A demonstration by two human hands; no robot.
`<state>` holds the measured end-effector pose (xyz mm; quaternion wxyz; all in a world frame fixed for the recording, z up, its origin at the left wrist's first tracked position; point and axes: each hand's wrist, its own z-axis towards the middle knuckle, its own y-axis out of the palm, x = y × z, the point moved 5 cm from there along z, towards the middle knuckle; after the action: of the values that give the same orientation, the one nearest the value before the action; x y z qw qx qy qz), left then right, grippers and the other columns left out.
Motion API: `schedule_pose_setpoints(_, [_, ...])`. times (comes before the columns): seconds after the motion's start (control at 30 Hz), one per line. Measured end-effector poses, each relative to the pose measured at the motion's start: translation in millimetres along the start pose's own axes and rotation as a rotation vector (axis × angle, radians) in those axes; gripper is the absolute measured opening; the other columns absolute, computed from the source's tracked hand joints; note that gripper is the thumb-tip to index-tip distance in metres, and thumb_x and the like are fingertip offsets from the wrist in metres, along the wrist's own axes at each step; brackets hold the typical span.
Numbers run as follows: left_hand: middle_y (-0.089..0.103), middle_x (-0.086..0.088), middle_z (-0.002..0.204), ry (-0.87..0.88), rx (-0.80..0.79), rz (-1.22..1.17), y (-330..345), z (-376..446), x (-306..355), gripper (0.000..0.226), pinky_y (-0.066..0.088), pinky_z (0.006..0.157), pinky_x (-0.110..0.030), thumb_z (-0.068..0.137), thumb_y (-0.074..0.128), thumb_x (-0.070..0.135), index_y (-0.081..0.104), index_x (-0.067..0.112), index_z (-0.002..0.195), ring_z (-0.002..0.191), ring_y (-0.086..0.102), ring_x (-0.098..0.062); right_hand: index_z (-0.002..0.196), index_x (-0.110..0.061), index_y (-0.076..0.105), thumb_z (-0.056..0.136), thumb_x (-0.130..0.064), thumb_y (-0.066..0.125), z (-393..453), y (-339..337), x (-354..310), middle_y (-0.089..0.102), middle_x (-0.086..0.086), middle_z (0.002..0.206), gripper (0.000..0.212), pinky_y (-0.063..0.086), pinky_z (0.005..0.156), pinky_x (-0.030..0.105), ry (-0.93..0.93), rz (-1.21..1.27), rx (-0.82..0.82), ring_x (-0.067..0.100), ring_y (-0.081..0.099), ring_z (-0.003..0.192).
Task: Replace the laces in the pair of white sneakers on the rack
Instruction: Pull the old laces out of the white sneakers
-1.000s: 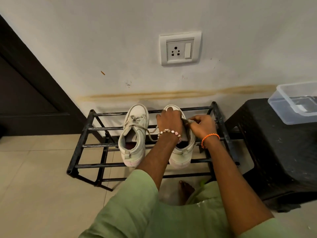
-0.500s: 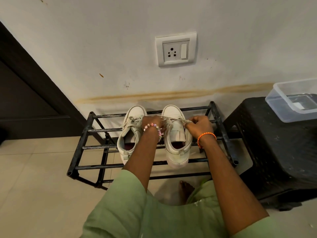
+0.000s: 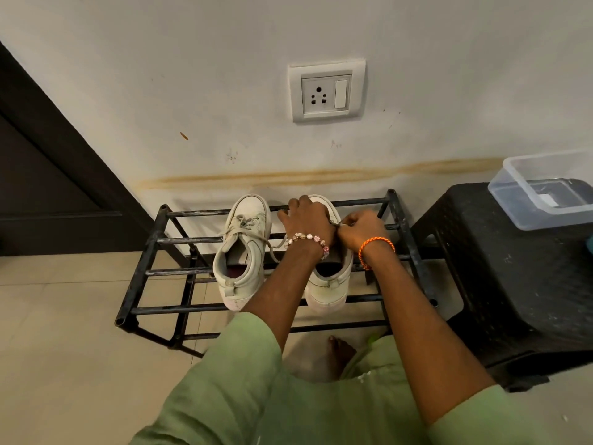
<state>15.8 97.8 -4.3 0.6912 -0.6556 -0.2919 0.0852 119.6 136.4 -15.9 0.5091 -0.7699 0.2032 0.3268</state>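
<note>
Head view: both white sneakers sit on the rack (image 3: pixel 150 239). The left hand (image 3: pixel 305 220) steadies the right sneaker (image 3: pixel 333 284); the right hand (image 3: pixel 361 228) pinches its lace (image 3: pixel 337 223) just beside. Best pull gently, eyelet by eyelet. The eyelets lie hidden beneath the left grip.

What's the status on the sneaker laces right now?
Left hand on right sneaker, right hand pinching its lace. Left sneaker still laced, on rack. Nothing blocking.
</note>
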Motion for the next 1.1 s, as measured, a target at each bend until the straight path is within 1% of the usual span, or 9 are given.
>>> schedule_pose_setpoints(0.13, [0.053,-0.008,0.124,-0.033,0.076,-0.094,8,-7,-3,0.024,0.027,0.097,-0.044,0.09,0.052,0.013,0.068,0.015,0.107,0.119,0.042,-0.026,0.089,-0.015,0.069,0.08,-0.016,0.06,-6,4,-4,0.067,0.006,0.089,0.013,0.054,0.081,0.04,-0.007,-0.042,0.036,0.024,0.062,0.087])
schedule_pose_setpoints(0.47, [0.036,0.003,0.139,-0.13,0.233,-0.191,-6,-17,-15,0.014,0.02,0.097,-0.045,0.076,0.067,0.023,0.073,0.021,0.089,0.126,0.032,-0.02,0.099,-0.016,0.068,0.083,-0.022,0.063,-21,1,-4,0.068,0.006,0.098,0.018,0.044,0.07,0.029,-0.011,-0.068,0.129,0.026,0.06,0.094])
schedule_pose_setpoints(0.53, [0.036,0.006,0.137,-0.235,0.267,-0.356,-17,-14,-21,0.006,0.02,0.1,-0.044,0.074,0.069,0.019,0.071,0.023,0.077,0.126,0.034,-0.018,0.1,-0.016,0.068,0.083,-0.023,0.063,-22,1,-5,0.068,0.007,0.098,0.019,0.043,0.07,0.028,-0.008,-0.077,0.137,0.027,0.061,0.095])
schedule_pose_setpoints(0.63, [0.047,0.003,0.131,-0.369,0.253,-0.754,-28,1,-39,0.021,0.029,0.106,-0.04,0.077,0.07,0.02,0.061,0.026,0.059,0.12,0.045,-0.017,0.1,-0.017,0.069,0.084,-0.024,0.063,-23,1,-5,0.068,0.007,0.099,0.019,0.043,0.07,0.029,0.009,-0.074,0.151,0.028,0.061,0.096])
schedule_pose_setpoints(0.73, [0.062,-0.007,0.122,-0.39,0.257,-1.079,-33,10,-52,0.012,0.042,0.102,-0.039,0.078,0.072,0.017,0.068,0.018,0.067,0.115,0.056,-0.022,0.099,-0.016,0.068,0.085,-0.026,0.064,-25,3,-6,0.069,0.006,0.099,0.018,0.043,0.069,0.028,0.004,-0.078,0.156,0.026,0.062,0.095])
schedule_pose_setpoints(0.8, [0.065,-0.005,0.109,-0.407,0.179,-1.241,-29,5,-51,0.007,0.046,0.093,-0.031,0.082,0.069,0.01,0.07,0.014,0.076,0.105,0.058,-0.019,0.098,-0.016,0.068,0.085,-0.026,0.064,-25,2,-7,0.069,0.006,0.098,0.018,0.042,0.068,0.028,0.007,-0.073,0.164,0.025,0.062,0.094])
schedule_pose_setpoints(0.9, [0.068,-0.003,0.08,-0.365,-0.047,-1.463,-16,4,-37,0.042,0.049,0.066,-0.025,0.09,0.051,-0.001,0.069,0.014,0.054,0.084,0.062,-0.018,0.101,-0.015,0.068,0.085,-0.025,0.063,-25,3,-7,0.069,0.005,0.098,0.019,0.042,0.066,0.028,0.003,-0.067,0.16,0.023,0.062,0.092])
schedule_pose_setpoints(0.97, [0.063,-0.007,0.067,-0.394,-0.132,-1.426,-10,3,-30,0.042,0.049,0.052,-0.027,0.091,0.039,-0.002,0.06,0.008,0.056,0.064,0.065,-0.019,0.101,-0.015,0.068,0.085,-0.023,0.063,-26,3,-7,0.069,0.006,0.097,0.019,0.043,0.067,0.028,0.004,-0.067,0.158,0.024,0.062,0.092])
schedule_pose_setpoints(1.1, [0.058,-0.009,0.092,-0.184,-0.181,-0.697,-2,-1,-15,0.016,0.045,0.077,-0.034,0.092,0.04,0.021,0.052,0.01,0.092,0.088,0.056,-0.029,0.098,-0.016,0.068,0.084,-0.023,0.061,-25,5,-5,0.069,0.006,0.097,0.017,0.045,0.07,0.03,0.011,-0.066,0.158,0.026,0.062,0.093])
